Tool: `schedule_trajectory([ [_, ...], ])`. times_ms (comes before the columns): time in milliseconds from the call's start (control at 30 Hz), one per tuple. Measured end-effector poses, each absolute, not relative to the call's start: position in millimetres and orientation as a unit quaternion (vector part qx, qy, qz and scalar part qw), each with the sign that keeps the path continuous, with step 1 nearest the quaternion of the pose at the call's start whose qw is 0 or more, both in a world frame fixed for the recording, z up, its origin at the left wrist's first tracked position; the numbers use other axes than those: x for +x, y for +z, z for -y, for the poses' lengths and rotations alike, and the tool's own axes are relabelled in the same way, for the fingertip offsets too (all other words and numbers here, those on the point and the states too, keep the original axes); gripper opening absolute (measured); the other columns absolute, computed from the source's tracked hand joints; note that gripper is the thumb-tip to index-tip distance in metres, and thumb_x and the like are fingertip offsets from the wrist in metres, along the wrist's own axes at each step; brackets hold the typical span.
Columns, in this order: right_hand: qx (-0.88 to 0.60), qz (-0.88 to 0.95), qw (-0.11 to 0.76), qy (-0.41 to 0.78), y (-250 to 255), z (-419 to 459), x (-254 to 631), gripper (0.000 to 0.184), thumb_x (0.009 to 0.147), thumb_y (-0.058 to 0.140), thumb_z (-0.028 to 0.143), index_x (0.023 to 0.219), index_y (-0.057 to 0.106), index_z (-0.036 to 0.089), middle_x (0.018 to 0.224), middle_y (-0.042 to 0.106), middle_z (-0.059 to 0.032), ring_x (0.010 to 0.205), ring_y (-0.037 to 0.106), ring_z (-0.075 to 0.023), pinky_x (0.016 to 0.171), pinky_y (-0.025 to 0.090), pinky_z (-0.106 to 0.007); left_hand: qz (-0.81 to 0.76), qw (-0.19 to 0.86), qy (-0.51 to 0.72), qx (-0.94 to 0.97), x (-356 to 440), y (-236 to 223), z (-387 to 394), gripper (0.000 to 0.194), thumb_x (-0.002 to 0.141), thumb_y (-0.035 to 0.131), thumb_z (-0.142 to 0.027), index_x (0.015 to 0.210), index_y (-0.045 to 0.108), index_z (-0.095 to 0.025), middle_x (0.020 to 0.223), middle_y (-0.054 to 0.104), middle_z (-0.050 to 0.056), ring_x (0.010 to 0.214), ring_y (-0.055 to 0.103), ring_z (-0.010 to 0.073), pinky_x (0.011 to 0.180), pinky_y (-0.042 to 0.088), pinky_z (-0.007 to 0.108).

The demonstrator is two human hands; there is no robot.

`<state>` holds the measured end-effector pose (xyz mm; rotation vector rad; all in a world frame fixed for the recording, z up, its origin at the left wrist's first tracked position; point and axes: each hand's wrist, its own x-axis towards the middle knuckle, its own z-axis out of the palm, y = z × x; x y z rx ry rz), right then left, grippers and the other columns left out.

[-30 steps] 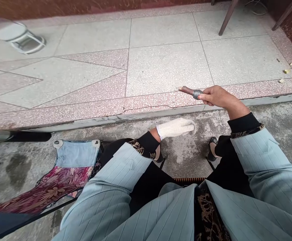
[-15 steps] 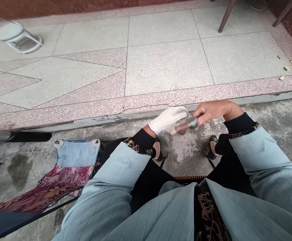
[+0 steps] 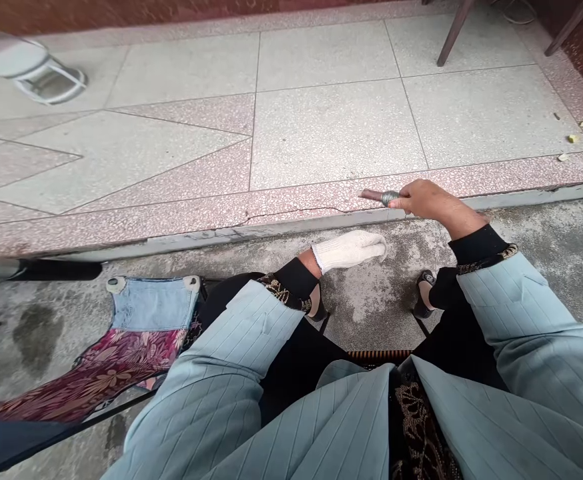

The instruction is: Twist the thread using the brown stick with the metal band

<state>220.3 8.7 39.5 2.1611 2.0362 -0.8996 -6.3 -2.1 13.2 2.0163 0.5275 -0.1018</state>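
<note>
My right hand (image 3: 426, 201) is bare and grips a short brown rod (image 3: 371, 195) by its end, and a band of coiled metal wire (image 3: 390, 198) circles the rod next to my fingers. The rod points left, over the edge of the terrazzo step (image 3: 291, 212). Below it, my left hand (image 3: 349, 252) wears a white knitted glove (image 3: 351, 251), its fingers closed together and holding nothing. The glove hangs above the concrete floor (image 3: 366, 307), apart from the rod.
A white stool (image 3: 34, 70) lies on the tiles at top left, and dark chair legs (image 3: 454, 33) stand at top right. A denim and floral cloth piece (image 3: 141, 340) lies at left beside a dark rod with a metal end (image 3: 36, 269). Small yellow leaves (image 3: 571, 139) lie at right.
My right hand has moved up and to the left, away from the gloved hand it met half a second ago, taking the rod with it. My left hand has dropped lower.
</note>
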Motion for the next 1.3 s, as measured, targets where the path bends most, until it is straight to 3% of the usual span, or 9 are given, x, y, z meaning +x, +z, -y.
schedule_trajectory([
  [200, 0.637, -0.707, 0.145, -0.269, 28.1, -5.7, 211.3, 0.04, 0.087, 0.065, 0.054, 0.073, 0.067, 0.016, 0.076, 0.064, -0.0124, 0.069, 0.056, -0.0214, 0.062, 0.034, -0.034, -0.264, 0.449, -0.011, 0.854, -13.0, 13.4, -7.1, 0.036, 0.097, 0.04, -0.041, 0.089, 0.066, -0.017, 0.079, 0.062, 0.001, 0.07, 0.054, 0.0145, 0.068, 0.038, 0.026],
  [333, 0.51, -0.716, 0.164, -0.448, 33.6, 4.8, 207.5, 0.044, 0.085, 0.069, 0.051, 0.058, 0.058, 0.017, 0.057, 0.054, -0.0023, 0.054, 0.046, -0.013, 0.06, 0.033, -0.031, -0.278, 0.435, 0.03, 0.856, -18.4, 15.0, -14.3, 0.036, 0.096, 0.042, -0.043, 0.095, 0.067, -0.017, 0.083, 0.063, 0.001, 0.074, 0.055, 0.0149, 0.071, 0.041, 0.026],
  [467, 0.377, -0.68, 0.076, -0.625, 48.6, 9.8, 213.4, 0.043, 0.08, 0.07, 0.059, 0.072, 0.067, 0.017, 0.059, 0.055, 0.003, 0.054, 0.045, -0.01, 0.059, 0.034, -0.027, -0.279, 0.468, 0.06, 0.836, -18.1, 15.3, -15.9, 0.036, 0.094, 0.045, -0.044, 0.095, 0.067, -0.015, 0.084, 0.064, 0.002, 0.076, 0.057, 0.0147, 0.073, 0.044, 0.027],
  [567, 0.438, -0.678, -0.066, -0.587, 61.0, 9.4, 224.4, 0.043, 0.081, 0.068, 0.06, 0.072, 0.065, 0.018, 0.063, 0.057, 0.0029, 0.057, 0.045, -0.0098, 0.06, 0.033, -0.026, -0.305, 0.518, 0.078, 0.796, -14.8, 14.4, -12.3, 0.034, 0.095, 0.045, -0.042, 0.096, 0.066, -0.015, 0.08, 0.063, 0.002, 0.068, 0.054, 0.0122, 0.065, 0.043, 0.025],
  [633, 0.484, -0.677, -0.11, -0.543, 65.2, 8.9, 231.0, 0.045, 0.084, 0.064, 0.06, 0.068, 0.061, 0.018, 0.06, 0.054, 0.0023, 0.057, 0.043, -0.0103, 0.06, 0.032, -0.027, -0.308, 0.547, 0.072, 0.775, -12.4, 13.1, -8.5, 0.034, 0.096, 0.043, -0.041, 0.092, 0.064, -0.015, 0.075, 0.059, 0.001, 0.063, 0.051, 0.0105, 0.061, 0.042, 0.023],
  [900, 0.592, -0.63, -0.149, -0.48, 57.1, 7.2, 225.1, 0.055, 0.087, 0.056, 0.069, 0.066, 0.057, 0.018, 0.059, 0.053, -0.0011, 0.056, 0.044, -0.012, 0.061, 0.034, -0.03, -0.282, 0.545, 0.007, 0.789, -8.5, 6.3, 0.3, 0.032, 0.097, 0.039, -0.042, 0.092, 0.059, -0.018, 0.071, 0.057, -0.001, 0.058, 0.05, 0.0108, 0.057, 0.039, 0.023],
  [1000, 0.667, -0.634, -0.088, -0.381, 48.6, 0.6, 217.8, 0.053, 0.089, 0.056, 0.066, 0.07, 0.062, 0.017, 0.062, 0.056, -0.004, 0.06, 0.048, -0.0147, 0.062, 0.034, -0.031, -0.261, 0.535, -0.027, 0.803, -7.4, 9.5, 1.7, 0.032, 0.097, 0.04, -0.041, 0.091, 0.061, -0.018, 0.069, 0.058, -0.001, 0.06, 0.052, 0.0121, 0.06, 0.039, 0.024],
  [1100, 0.704, -0.658, 0.041, -0.264, 38.9, -6.2, 211.7, 0.048, 0.089, 0.058, 0.06, 0.08, 0.069, 0.015, 0.074, 0.064, -0.0109, 0.072, 0.058, -0.0217, 0.063, 0.034, -0.033, -0.262, 0.507, -0.023, 0.82, -7.2, 13.7, 1.3, 0.032, 0.096, 0.041, -0.039, 0.089, 0.063, -0.017, 0.074, 0.061, 0.0, 0.065, 0.053, 0.013, 0.063, 0.039, 0.025],
  [1300, 0.628, -0.701, 0.218, -0.257, 37.0, -3.1, 205.2, 0.048, 0.092, 0.055, 0.056, 0.095, 0.074, 0.012, 0.096, 0.071, -0.0184, 0.086, 0.064, -0.0277, 0.066, 0.037, -0.034, -0.259, 0.472, 0.025, 0.842, -9.7, 15.6, -2.5, 0.034, 0.094, 0.045, -0.041, 0.086, 0.064, -0.015, 0.073, 0.056, 0.0, 0.067, 0.049, 0.0121, 0.064, 0.037, 0.025],
])
